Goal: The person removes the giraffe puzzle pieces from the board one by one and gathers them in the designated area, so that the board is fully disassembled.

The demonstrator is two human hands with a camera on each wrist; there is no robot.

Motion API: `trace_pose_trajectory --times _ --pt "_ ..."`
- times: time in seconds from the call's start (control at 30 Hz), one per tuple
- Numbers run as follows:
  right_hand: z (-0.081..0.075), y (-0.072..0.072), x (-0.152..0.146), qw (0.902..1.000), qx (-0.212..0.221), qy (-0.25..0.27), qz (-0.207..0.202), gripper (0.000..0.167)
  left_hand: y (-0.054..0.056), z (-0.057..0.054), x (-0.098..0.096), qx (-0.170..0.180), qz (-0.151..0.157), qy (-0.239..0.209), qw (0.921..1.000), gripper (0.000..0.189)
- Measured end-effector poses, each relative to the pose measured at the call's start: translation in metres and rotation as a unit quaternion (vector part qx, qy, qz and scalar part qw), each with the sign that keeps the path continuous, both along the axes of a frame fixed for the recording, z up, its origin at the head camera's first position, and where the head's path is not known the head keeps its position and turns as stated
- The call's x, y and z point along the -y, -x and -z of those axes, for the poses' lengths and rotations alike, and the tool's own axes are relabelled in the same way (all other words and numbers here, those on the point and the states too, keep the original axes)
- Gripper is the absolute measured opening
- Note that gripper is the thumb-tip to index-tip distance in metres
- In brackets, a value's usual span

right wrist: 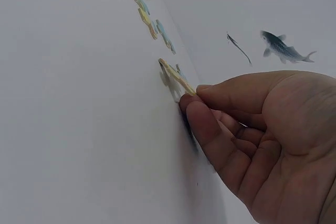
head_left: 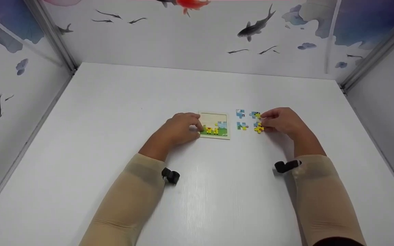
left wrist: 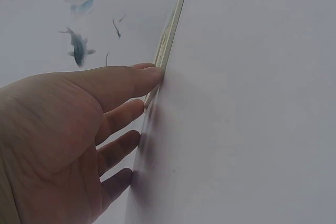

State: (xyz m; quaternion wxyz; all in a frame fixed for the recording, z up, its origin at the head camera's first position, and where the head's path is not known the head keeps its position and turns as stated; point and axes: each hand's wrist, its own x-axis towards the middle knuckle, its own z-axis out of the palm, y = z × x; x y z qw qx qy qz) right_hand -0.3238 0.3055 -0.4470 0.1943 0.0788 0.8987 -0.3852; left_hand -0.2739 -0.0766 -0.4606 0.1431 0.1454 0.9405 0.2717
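A wooden jigsaw board (head_left: 214, 116) lies flat, its lower strip and right side fitted with green, yellow and blue pieces. My left hand (head_left: 183, 128) holds the board's left side, thumb at the near edge and fingers spread along it; the left wrist view shows the thumb (left wrist: 149, 77) against the frame. To the right, my right hand (head_left: 282, 119) pinches a yellow-and-blue puzzle piece (head_left: 259, 128) between thumb and fingers. In the right wrist view this puzzle piece (right wrist: 176, 76) tilts up off the table, with its shadow beneath.
Three loose puzzle pieces lie close by: a blue one (head_left: 240, 113), a green-and-blue one (head_left: 242, 126) and a blue-and-yellow one (head_left: 254, 114) near the right fingertips. White panels with printed fish (head_left: 257, 28) stand around the white table (head_left: 142, 89).
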Motion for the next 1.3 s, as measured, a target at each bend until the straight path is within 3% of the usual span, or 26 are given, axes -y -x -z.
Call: trace_pose_trajectory --times 0.33,0.5,0.67,0.97,1.13,1.3 --pt "0.000 0.000 -0.001 0.9997 -0.004 -0.023 0.001 0.041 0.001 -0.001 0.000 -0.006 0.020 0.012 0.9997 0.024" --pt "-0.006 -0.003 0.006 0.9998 -0.016 0.009 -0.006 0.040 0.001 0.000 0.000 -0.003 0.020 0.013 0.9997 0.023" --pt "-0.016 -0.005 0.030 0.9987 -0.026 0.028 -0.033 0.038 0.002 0.000 0.000 -0.006 0.022 0.016 0.9996 0.022" --pt "-0.031 -0.002 0.075 0.9946 -0.023 0.016 -0.100 0.037 0.002 -0.001 0.000 -0.007 0.024 0.008 0.9997 0.022" --pt "-0.032 0.000 0.097 0.9880 -0.038 0.015 -0.149 0.039 0.002 -0.001 0.000 -0.010 0.027 0.003 0.9996 0.022" --pt "-0.026 0.003 0.115 0.9844 -0.044 0.034 -0.167 0.038 0.003 0.000 0.000 -0.009 0.025 0.003 0.9996 0.022"
